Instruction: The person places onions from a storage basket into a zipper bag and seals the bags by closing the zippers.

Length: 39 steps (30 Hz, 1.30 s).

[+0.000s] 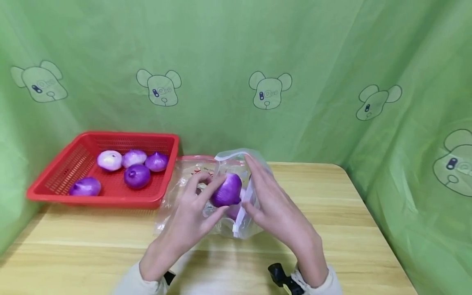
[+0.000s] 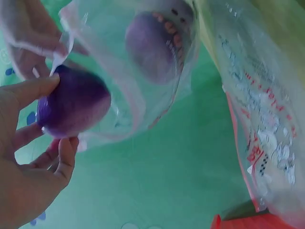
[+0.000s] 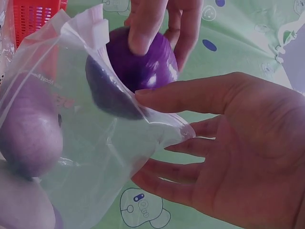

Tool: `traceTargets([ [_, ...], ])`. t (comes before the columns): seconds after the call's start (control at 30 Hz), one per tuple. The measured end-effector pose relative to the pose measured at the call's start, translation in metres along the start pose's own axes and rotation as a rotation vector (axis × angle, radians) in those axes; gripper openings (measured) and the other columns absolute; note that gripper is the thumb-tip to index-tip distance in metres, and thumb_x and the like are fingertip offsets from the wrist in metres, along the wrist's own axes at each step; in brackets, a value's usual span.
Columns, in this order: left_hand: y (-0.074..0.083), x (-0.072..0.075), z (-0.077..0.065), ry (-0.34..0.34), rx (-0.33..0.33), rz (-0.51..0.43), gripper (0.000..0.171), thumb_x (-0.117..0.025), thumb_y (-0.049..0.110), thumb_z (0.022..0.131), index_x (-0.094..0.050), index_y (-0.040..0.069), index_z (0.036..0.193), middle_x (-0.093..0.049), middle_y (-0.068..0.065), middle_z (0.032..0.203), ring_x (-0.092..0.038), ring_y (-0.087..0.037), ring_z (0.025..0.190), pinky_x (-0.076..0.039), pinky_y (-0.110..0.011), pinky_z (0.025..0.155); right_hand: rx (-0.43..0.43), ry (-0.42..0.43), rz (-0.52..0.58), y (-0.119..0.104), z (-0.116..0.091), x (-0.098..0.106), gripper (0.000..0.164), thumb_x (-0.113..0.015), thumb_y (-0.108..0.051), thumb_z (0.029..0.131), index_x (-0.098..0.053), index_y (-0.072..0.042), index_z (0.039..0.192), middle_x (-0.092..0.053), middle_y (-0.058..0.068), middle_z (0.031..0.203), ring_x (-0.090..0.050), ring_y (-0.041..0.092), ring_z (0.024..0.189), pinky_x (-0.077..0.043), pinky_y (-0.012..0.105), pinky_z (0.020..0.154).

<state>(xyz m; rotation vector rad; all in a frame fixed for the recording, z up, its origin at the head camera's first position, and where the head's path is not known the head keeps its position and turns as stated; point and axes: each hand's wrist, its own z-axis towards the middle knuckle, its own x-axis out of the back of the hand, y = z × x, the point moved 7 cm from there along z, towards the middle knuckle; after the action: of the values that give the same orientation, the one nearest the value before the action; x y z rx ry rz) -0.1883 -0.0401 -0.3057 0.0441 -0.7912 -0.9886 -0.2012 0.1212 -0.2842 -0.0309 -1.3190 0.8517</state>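
Observation:
My left hand (image 1: 191,211) grips a purple onion (image 1: 226,191) between thumb and fingers at the mouth of a clear zip bag (image 1: 258,227). In the right wrist view part of that onion shows through the bag's film, just past the slider edge. My right hand (image 1: 274,200) holds the bag's rim, with the thumb (image 3: 181,98) on one side and fingers on the other. Inside the bag lie a purple onion (image 3: 31,126) and a paler one (image 3: 24,200), both seen through the plastic.
A red basket (image 1: 110,200) with several purple onions (image 1: 137,176) stands at the left. Flat between basket and hands lies another printed clear bag (image 1: 167,213). Green curtain (image 1: 221,45) hangs behind and beside the wooden table (image 1: 350,246).

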Motion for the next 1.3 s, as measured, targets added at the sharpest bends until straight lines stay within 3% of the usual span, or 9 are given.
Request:
traceTargets([
  [0.2,0.002,-0.009,-0.004,0.036,-0.001,0.114,0.068,-0.086,0.020,0.078,-0.058,0.012,0.139,-0.058,-0.012,0.107,-0.053,-0.019,0.087,-0.050,-0.032,0.070,0.020,-0.025,0.004,-0.008,-0.001,-0.005,0.107,-0.075,-0.002,0.084,-0.002,-0.019,0.161,-0.005,0.000,0.166,-0.014,0.021,0.151,-0.025,0.044,0.117],
  [0.33,0.002,-0.014,-0.007,0.013,0.002,0.154,0.067,-0.083,0.015,0.081,-0.054,0.009,0.142,-0.065,-0.016,0.116,-0.059,-0.017,0.078,-0.053,-0.029,0.067,0.044,-0.028,0.005,-0.013,0.000,-0.007,0.105,-0.074,-0.001,0.085,-0.003,-0.017,0.161,-0.006,0.002,0.166,-0.015,0.022,0.151,-0.025,0.043,0.117],
  [0.47,0.003,-0.020,-0.008,-0.038,-0.008,0.154,0.064,-0.079,0.007,0.081,-0.055,0.007,0.141,-0.069,-0.016,0.113,-0.064,-0.018,0.081,-0.056,-0.030,0.072,0.049,-0.022,0.004,-0.013,0.000,-0.006,0.105,-0.074,-0.003,0.085,-0.002,-0.017,0.161,-0.004,0.002,0.166,-0.016,0.023,0.151,-0.025,0.043,0.117],
  [0.53,0.003,-0.022,-0.008,-0.065,-0.012,0.143,0.059,-0.078,0.006,0.082,-0.057,0.007,0.137,-0.070,-0.007,0.100,-0.064,-0.017,0.085,-0.055,-0.031,0.075,0.047,-0.013,0.002,-0.011,0.000,-0.004,0.105,-0.074,-0.003,0.086,-0.001,-0.017,0.160,-0.003,0.002,0.166,-0.015,0.022,0.151,-0.023,0.044,0.118],
  [0.7,0.006,-0.021,-0.005,-0.105,-0.035,0.129,0.044,-0.076,0.006,0.084,-0.064,0.005,0.127,-0.070,-0.007,0.114,-0.064,-0.022,0.104,-0.053,-0.035,0.090,0.023,0.017,0.004,-0.003,-0.001,0.003,0.105,-0.073,-0.004,0.087,-0.001,-0.019,0.160,-0.005,0.001,0.166,-0.015,0.023,0.151,-0.022,0.047,0.119],
  [0.87,0.005,-0.016,-0.003,-0.100,-0.043,0.116,0.037,-0.075,0.006,0.085,-0.067,0.006,0.122,-0.067,-0.008,0.120,-0.061,-0.024,0.112,-0.049,-0.038,0.099,0.000,0.042,0.020,0.006,-0.001,0.008,0.104,-0.073,-0.003,0.086,-0.002,-0.019,0.161,-0.006,0.001,0.166,-0.017,0.024,0.151,-0.023,0.047,0.118],
  [1.13,-0.003,-0.011,-0.002,-0.119,0.000,0.133,0.047,-0.071,0.012,0.090,-0.059,0.007,0.134,-0.064,-0.009,0.127,-0.059,-0.026,0.116,-0.048,-0.043,0.101,-0.012,0.063,0.010,0.015,0.001,0.011,0.104,-0.074,-0.002,0.085,-0.004,-0.017,0.161,-0.008,0.004,0.166,-0.019,0.026,0.150,-0.025,0.047,0.118],
  [1.3,-0.012,-0.004,-0.002,-0.120,0.031,0.150,0.046,-0.072,0.013,0.090,-0.059,0.006,0.134,-0.063,-0.010,0.125,-0.059,-0.027,0.114,-0.049,-0.045,0.098,-0.033,0.057,0.018,0.020,0.002,0.011,0.103,-0.073,-0.003,0.086,-0.003,-0.017,0.161,-0.008,0.004,0.166,-0.018,0.026,0.150,-0.024,0.047,0.118],
])
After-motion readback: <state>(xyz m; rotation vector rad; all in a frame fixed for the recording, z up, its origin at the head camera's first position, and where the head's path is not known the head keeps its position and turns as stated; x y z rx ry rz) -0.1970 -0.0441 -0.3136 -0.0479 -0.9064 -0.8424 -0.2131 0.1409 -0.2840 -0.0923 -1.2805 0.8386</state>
